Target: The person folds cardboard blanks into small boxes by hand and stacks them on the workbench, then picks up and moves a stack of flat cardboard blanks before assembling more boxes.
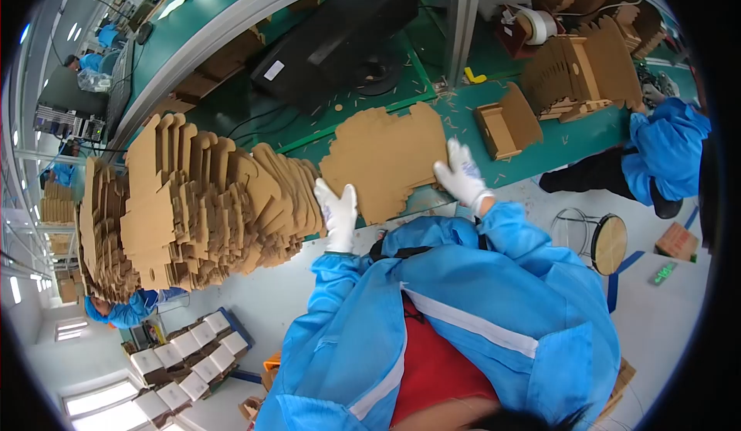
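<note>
A flat die-cut cardboard sheet point(386, 157) with notched edges lies on the green table in front of me. At the sheet's lower left edge is my left hand point(337, 213), white-gloved, with thumb and fingers spread. My right hand point(463, 175), gloved too, rests at the right edge with its fingers stretched out. Neither hand appears closed around the cardboard. Just left of my left hand, a big leaning stack of similar cardboard blanks point(208, 207) stands on the table. A small folded cardboard box point(505, 126) sits open to the right.
Behind the sheet stands a black monitor point(332, 41), beside a metal post point(463, 22). Folded boxes point(583, 72) and a tape roll point(536, 26) are at the back right. A person in blue point(668, 153) is at the right, near a round stool point(610, 244). Paper scraps litter the green tabletop.
</note>
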A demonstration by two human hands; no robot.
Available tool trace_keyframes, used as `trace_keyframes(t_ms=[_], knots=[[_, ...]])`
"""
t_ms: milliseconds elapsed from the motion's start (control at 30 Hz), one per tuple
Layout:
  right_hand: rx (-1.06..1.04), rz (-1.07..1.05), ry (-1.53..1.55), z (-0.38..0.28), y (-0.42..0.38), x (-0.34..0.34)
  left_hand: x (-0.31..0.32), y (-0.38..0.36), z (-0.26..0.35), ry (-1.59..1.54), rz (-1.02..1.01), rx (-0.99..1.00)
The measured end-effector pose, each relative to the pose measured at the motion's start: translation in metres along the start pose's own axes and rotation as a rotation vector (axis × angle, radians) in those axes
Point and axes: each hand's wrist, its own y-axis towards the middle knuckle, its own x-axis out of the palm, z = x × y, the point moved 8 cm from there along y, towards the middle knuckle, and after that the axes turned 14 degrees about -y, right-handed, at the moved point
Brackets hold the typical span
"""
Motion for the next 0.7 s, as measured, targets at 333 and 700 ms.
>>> trace_keyframes(t_ms=[333,700], knots=[[0.040,0.046,1.190,-0.056,-0.028,-0.112,-0.022,-0.018,0.076,-0.892,-0.129,-0.059],[-0.418,0.058,-0.059,-0.152,-0.056,-0.083,0.055,-0.059,0.078,0.104,-0.475,0.198]])
